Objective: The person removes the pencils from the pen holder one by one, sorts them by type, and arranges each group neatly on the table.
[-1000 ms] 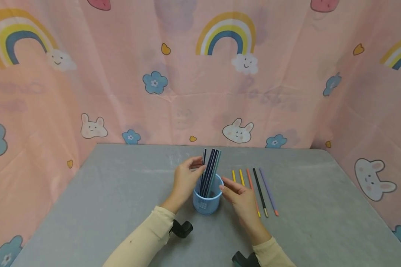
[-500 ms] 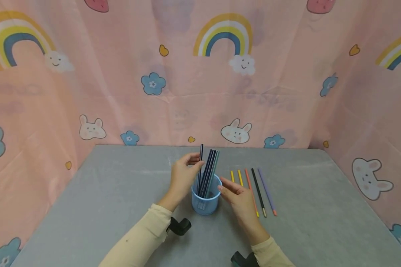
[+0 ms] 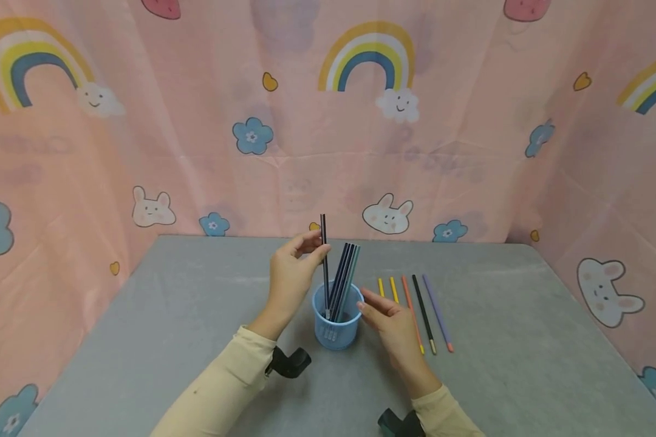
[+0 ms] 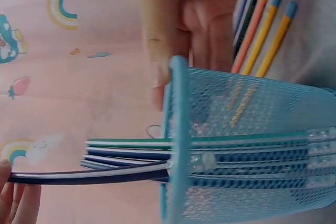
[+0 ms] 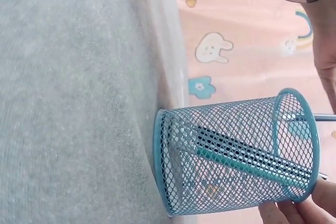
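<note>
My left hand (image 3: 291, 276) pinches a dark striped pencil (image 3: 325, 267) near its top, between thumb and fingers. In the left wrist view this pencil (image 4: 100, 176) is mostly out of the light blue mesh pencil cup (image 3: 336, 335), with its pale lower end just inside the rim. Several dark blue and green striped pencils (image 3: 345, 276) stay in the cup, leaning right. At the cup's right side, my right hand (image 3: 398, 337) holds the rim with thumb and fingertips; the right wrist view shows these fingertips (image 5: 323, 195) against the rim. The cup stands upright on the table.
To the right of the cup lie yellow, orange, black (image 3: 425, 315) and purple (image 3: 438, 312) pencils, side by side and partly hidden by my right hand. The grey table (image 3: 197, 291) ends at a pink printed curtain (image 3: 306, 182) behind and at the sides.
My left hand has moved up and left, drawing the pinched pencil higher out of the cup and apart from the others. My right hand and the cup keep their place.
</note>
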A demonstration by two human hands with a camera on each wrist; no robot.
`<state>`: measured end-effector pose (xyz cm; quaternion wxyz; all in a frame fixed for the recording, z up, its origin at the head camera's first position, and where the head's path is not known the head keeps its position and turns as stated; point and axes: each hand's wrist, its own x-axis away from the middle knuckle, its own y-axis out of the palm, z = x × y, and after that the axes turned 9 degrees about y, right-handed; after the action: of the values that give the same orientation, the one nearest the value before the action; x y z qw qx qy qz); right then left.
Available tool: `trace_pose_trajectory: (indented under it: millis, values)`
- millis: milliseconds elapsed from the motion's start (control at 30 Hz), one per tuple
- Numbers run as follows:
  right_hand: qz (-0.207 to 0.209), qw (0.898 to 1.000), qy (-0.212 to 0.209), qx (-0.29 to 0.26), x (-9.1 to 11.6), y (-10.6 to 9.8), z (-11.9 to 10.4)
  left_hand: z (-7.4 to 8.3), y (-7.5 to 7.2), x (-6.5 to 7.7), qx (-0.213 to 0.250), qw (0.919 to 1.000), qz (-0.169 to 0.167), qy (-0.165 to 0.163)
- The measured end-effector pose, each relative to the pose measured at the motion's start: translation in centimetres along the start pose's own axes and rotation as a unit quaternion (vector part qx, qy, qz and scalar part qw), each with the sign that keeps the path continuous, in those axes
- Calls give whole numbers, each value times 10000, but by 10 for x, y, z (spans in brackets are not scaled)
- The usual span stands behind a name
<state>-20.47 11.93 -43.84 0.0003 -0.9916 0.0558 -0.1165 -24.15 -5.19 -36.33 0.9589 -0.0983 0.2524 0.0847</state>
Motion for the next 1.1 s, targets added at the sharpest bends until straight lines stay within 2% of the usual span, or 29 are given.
trace_pose_trajectory:
  millis: [200,367,667,833,1100]
  values:
    - [20,10000,1,7,1,-1,1,11,-8,-6,571,9982,171,46]
    - [11,10000,-3,-16,0,0,2,18,-19,-10,754,9970,196,-23]
    - [-1,10000,-12,-8,0,0,2,13,-33,-11,443,9987,57,-236]
    - [-57,9999,-23,-95,-1,1,3,6,-40,-10,218,9978,-235,-587]
    - [15,10000,-48,-59,-1,0,2,-6,-46,-9,18,9912,-650,-1152]
